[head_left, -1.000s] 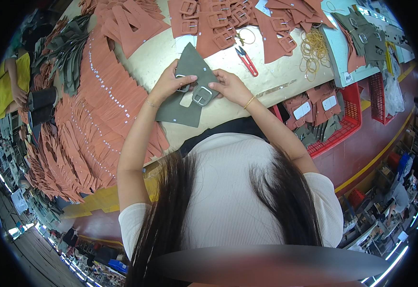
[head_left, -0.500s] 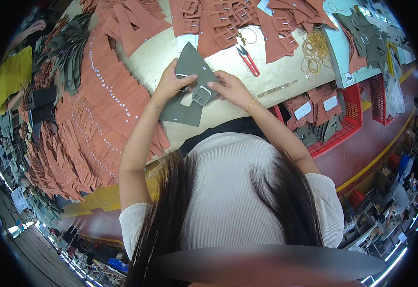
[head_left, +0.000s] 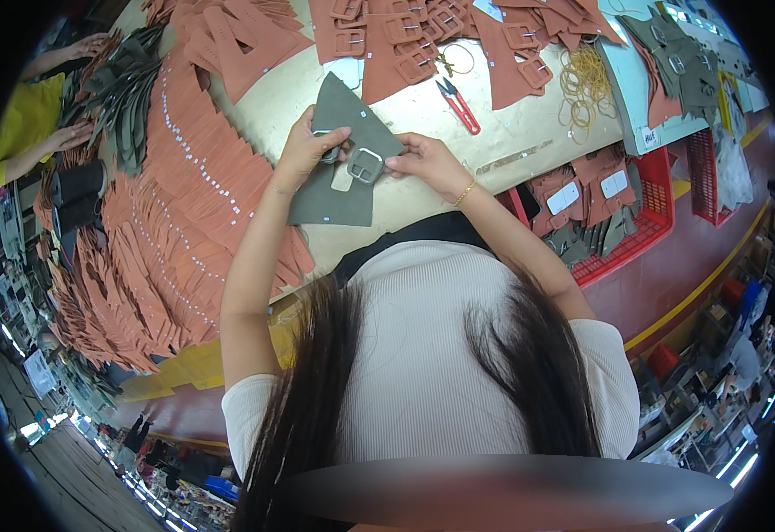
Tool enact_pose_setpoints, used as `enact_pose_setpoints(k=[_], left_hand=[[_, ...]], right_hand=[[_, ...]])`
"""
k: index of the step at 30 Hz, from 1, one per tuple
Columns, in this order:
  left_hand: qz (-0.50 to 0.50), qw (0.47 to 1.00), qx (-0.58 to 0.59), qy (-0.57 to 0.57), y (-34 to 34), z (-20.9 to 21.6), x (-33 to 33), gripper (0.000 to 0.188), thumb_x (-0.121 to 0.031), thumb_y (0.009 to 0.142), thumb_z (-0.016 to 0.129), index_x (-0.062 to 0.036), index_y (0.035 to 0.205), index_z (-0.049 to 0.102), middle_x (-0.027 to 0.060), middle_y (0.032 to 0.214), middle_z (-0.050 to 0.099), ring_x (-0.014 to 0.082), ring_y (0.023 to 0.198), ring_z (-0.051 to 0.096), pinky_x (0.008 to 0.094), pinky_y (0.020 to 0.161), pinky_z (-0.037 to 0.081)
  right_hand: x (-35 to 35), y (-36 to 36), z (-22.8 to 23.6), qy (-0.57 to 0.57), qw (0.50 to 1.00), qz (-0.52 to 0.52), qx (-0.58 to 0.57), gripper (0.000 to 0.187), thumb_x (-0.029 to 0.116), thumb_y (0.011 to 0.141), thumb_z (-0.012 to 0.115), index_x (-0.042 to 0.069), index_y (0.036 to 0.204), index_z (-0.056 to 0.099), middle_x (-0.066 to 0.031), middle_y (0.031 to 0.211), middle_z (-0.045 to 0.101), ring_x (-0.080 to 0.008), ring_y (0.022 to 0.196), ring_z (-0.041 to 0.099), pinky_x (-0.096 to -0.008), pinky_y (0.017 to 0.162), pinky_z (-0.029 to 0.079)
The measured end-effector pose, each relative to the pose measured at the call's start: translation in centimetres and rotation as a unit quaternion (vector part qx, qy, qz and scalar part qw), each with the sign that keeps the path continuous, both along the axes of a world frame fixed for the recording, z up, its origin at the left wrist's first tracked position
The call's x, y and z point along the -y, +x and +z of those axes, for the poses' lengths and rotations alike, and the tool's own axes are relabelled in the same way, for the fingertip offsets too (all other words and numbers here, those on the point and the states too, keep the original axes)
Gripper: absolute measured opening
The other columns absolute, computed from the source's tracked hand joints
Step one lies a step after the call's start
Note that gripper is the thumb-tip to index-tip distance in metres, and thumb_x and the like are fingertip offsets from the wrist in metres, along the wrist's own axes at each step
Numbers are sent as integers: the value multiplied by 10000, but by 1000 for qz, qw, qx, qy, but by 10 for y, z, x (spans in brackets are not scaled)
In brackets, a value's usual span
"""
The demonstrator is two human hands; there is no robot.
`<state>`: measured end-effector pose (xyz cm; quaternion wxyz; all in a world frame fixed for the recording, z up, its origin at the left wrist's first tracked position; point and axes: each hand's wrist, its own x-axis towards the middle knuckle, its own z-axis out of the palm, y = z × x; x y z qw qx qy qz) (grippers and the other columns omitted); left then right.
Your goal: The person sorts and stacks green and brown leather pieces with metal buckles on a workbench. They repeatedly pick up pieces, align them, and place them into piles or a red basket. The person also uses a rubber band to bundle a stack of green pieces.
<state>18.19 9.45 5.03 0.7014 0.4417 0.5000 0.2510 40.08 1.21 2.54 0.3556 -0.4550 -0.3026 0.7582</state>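
Just above the table, both hands hold a dark green flat fabric or leather piece [head_left: 341,105] with a cut-out slot. A green-covered buckle [head_left: 366,166] lies against its middle. My left hand [head_left: 308,149] is closed on the piece's left side, with the thumb on top. A shiny curved metal part shows under that thumb, though its kind is partly hidden. My right hand [head_left: 430,165] pinches the piece's right edge beside the buckle, thumb on top; its other fingers are partly hidden.
Red-handled thread snips [head_left: 460,108] lie beyond my right hand, near tangled yellow cord [head_left: 585,89]. Coral pieces with buckles [head_left: 418,53] cover the far side; overlapping coral pieces [head_left: 197,164] fill the left. A red crate [head_left: 656,206] stands at right. Another person's hand [head_left: 70,136] works far left.
The green piece and both hands have moved slightly left and away from me. The buckle has turned more upright and faces up more fully. At far left, the other person's hands have shifted.
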Motion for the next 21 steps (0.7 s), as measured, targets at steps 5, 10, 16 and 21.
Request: enact_pose_setpoints(k=[5, 10, 16, 21], left_hand=[[26, 999, 33, -30, -5, -5, -1, 332, -67, 817, 691, -3, 1072, 489, 94, 763, 618, 132, 566, 592, 247, 539, 506], [39, 998, 24, -48, -9, -2, 2, 286, -162, 887, 626, -5, 1091, 502, 101, 787, 625, 144, 607, 614, 257, 576, 529], [39, 998, -48, -8, -17, 40, 3, 323, -185, 922, 572, 30, 1163, 566, 80, 1061, 641, 157, 931, 621, 298, 815, 507], [-81, 985, -78, 131, -22, 90, 18, 544, -280, 819, 669, 81, 1198, 520, 148, 1064, 630, 213, 921, 632, 313, 810, 513]], right_hand=[[-2, -7, -5, -2, 1000, -22, 14, 379, 112, 842, 682, -28, 1168, 548, -57, 913, 644, -93, 774, 615, -217, 693, 510], [-4, -11, -12, -7, 998, -59, -6, 341, 105, 833, 684, -9, 1134, 572, -37, 886, 635, -83, 726, 601, -222, 654, 504], [-18, 6, 8, 51, 994, -95, -36, 211, 130, 887, 630, 24, 1068, 605, -12, 951, 618, -77, 924, 559, -236, 843, 447], [-42, 34, 64, 147, 988, -54, -13, 204, 151, 904, 611, 8, 1050, 613, -5, 976, 594, -77, 928, 557, -238, 833, 454]])
